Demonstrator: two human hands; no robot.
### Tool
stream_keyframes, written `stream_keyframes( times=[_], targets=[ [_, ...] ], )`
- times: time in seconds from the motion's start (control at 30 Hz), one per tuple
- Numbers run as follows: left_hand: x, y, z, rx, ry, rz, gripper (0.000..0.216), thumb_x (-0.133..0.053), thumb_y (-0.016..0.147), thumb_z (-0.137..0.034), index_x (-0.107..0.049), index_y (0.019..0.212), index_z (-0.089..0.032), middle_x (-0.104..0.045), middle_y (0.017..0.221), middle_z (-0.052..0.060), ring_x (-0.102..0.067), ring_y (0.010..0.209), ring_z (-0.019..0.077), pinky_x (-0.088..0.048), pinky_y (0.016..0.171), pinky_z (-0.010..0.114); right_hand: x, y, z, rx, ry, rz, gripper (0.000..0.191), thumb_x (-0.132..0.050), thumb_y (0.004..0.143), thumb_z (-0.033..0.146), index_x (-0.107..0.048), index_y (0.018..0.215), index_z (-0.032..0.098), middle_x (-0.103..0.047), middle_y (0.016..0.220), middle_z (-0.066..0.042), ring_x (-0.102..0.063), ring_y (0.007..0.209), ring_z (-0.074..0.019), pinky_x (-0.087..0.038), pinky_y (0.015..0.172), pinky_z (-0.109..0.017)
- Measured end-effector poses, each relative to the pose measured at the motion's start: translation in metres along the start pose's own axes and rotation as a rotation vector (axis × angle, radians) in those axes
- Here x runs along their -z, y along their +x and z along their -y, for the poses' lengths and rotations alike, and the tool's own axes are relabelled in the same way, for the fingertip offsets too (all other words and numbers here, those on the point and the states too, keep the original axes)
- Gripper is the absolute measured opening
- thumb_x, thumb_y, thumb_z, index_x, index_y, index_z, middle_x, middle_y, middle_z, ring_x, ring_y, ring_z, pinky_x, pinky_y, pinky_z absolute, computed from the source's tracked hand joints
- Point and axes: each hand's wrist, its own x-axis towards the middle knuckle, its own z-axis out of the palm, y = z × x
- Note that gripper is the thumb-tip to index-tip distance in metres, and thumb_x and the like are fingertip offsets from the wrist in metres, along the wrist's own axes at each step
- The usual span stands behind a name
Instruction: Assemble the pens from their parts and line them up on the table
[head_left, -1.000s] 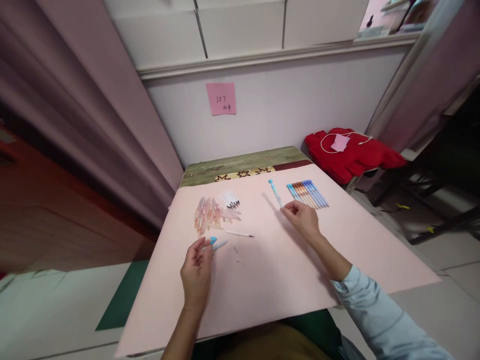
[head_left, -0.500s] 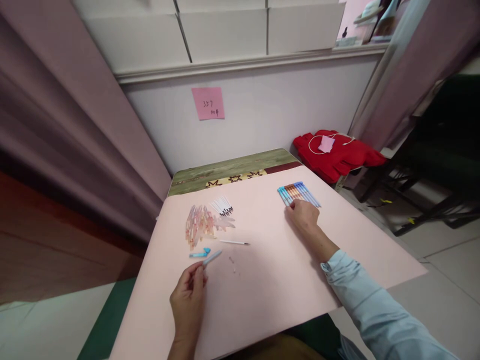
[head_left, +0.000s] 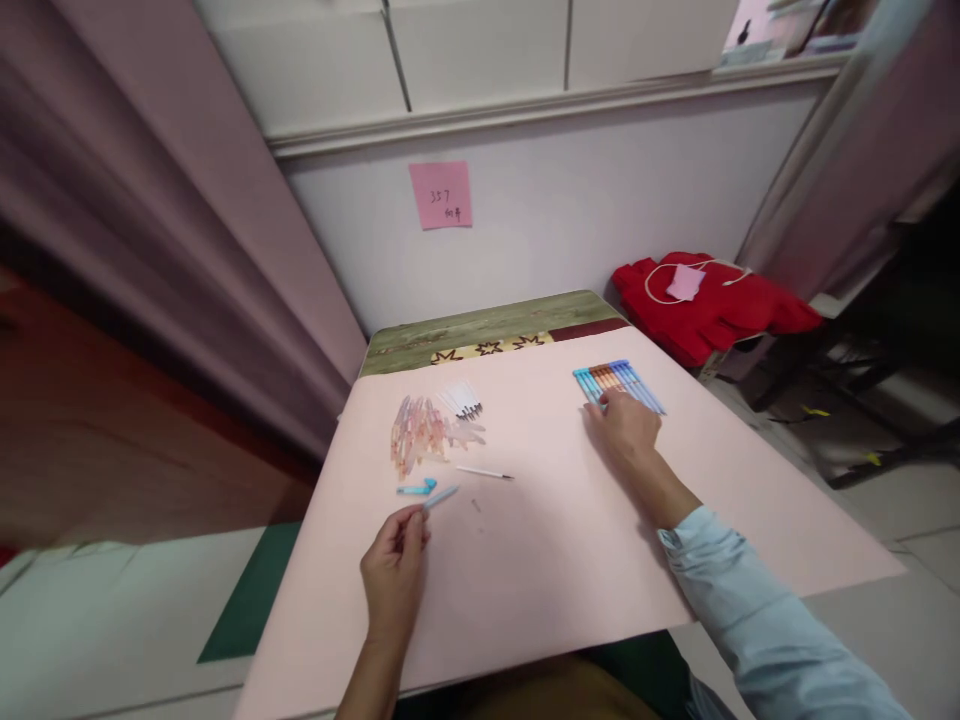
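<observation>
Low over the near left of the table, my left hand pinches a light blue pen barrel, its tapered end pointing up and right. Just beyond it lie a bright blue pen cap and clip piece and a white pen refill with a dark tip. My right hand is at the row of assembled pens, its thumb and fingertips closed on the lower end of a blue pen at the row's left side. The palm side is hidden.
Several clear pinkish pen barrels lie in a pile at the left, beside several white refills with black ends. Tiny parts lie mid-table. A red cloth bundle with a white cable sits past the table's far right corner.
The view has shifted, so the table and its contents sit a little further right in it. My left hand still holds the barrel, and my right hand stays by the row of pens.
</observation>
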Motion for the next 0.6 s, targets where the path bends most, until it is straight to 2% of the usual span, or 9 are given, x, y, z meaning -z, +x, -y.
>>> stream_keyframes(
  times=[0.07,0.13,0.2,0.27,0.33,0.4,0.47,0.6],
  targets=[
    [-0.002,-0.002,-0.001,-0.005,-0.040,0.002,0.029,-0.066,0.081,-0.044,-0.070,0.095,-0.018,-0.069,0.078,0.003,-0.062,0.068,0.0156,-0.053,0.068,0.027,0.003,-0.012,0.005,0.062,0.111,-0.031,0.033,-0.056,0.087,0.049,-0.071,0.094,0.021,-0.073,0.095,-0.008,-0.064,0.081,-0.0233,-0.036,0.065,-0.030],
    [-0.005,-0.005,-0.001,-0.023,-0.066,0.004,0.027,-0.065,0.082,-0.043,-0.069,0.093,-0.018,-0.067,0.075,0.003,-0.060,0.067,0.0148,-0.052,0.066,0.026,0.000,-0.028,0.014,0.107,0.287,-0.012,0.033,-0.057,0.085,0.052,-0.072,0.085,0.023,-0.071,0.080,-0.005,-0.061,0.072,-0.0213,-0.036,0.062,-0.029],
    [-0.007,-0.007,0.000,-0.031,-0.087,-0.014,0.026,-0.065,0.083,-0.041,-0.069,0.093,-0.018,-0.064,0.071,0.002,-0.058,0.065,0.0138,-0.050,0.063,0.024,-0.008,-0.048,0.024,0.136,0.541,0.115,0.037,-0.059,0.083,0.056,-0.070,0.076,0.022,-0.066,0.065,-0.003,-0.056,0.062,-0.0187,-0.036,0.059,-0.028],
    [-0.008,-0.008,0.002,-0.024,-0.128,-0.045,0.026,-0.066,0.082,-0.040,-0.068,0.095,-0.017,-0.064,0.071,0.001,-0.058,0.065,0.0129,-0.049,0.063,0.024,-0.018,-0.067,0.033,0.101,0.800,0.324,0.042,-0.059,0.080,0.060,-0.067,0.070,0.019,-0.058,0.055,-0.001,-0.049,0.051,-0.0156,-0.033,0.051,-0.027],
    [-0.007,-0.007,0.003,-0.003,-0.186,-0.123,0.028,-0.068,0.080,-0.039,-0.067,0.097,-0.017,-0.065,0.075,0.001,-0.058,0.066,0.0123,-0.049,0.065,0.024,-0.027,-0.082,0.038,0.061,0.932,0.452,0.043,-0.060,0.079,0.061,-0.065,0.068,0.019,-0.054,0.052,0.001,-0.042,0.046,-0.0134,-0.030,0.046,-0.026],
    [-0.003,-0.005,0.003,0.014,-0.221,-0.226,0.030,-0.070,0.077,-0.038,-0.066,0.098,-0.017,-0.065,0.078,0.002,-0.059,0.067,0.0116,-0.050,0.067,0.024,-0.031,-0.090,0.040,0.096,0.924,0.461,0.041,-0.060,0.079,0.059,-0.065,0.068,0.020,-0.053,0.052,0.002,-0.042,0.046,-0.0131,-0.030,0.045,-0.026],
    [0.004,0.000,0.001,0.027,-0.206,-0.296,0.031,-0.072,0.074,-0.037,-0.066,0.096,-0.016,-0.063,0.076,0.001,-0.058,0.066,0.0109,-0.049,0.065,0.023,-0.030,-0.094,0.039,0.188,0.826,0.412,0.038,-0.059,0.080,0.056,-0.066,0.068,0.021,-0.054,0.052,0.002,-0.046,0.049,-0.0140,-0.033,0.048,-0.026],
    [0.017,0.013,-0.006,0.035,-0.068,-0.285,0.023,-0.071,0.072,-0.035,-0.066,0.083,-0.015,-0.061,0.069,0.000,-0.055,0.062,0.0117,-0.046,0.062,0.023,-0.026,-0.095,0.039,0.345,0.587,0.342,0.033,-0.056,0.082,0.050,-0.066,0.066,0.024,-0.058,0.054,0.002,-0.052,0.054,-0.0155,-0.034,0.053,-0.026]
  ],
)
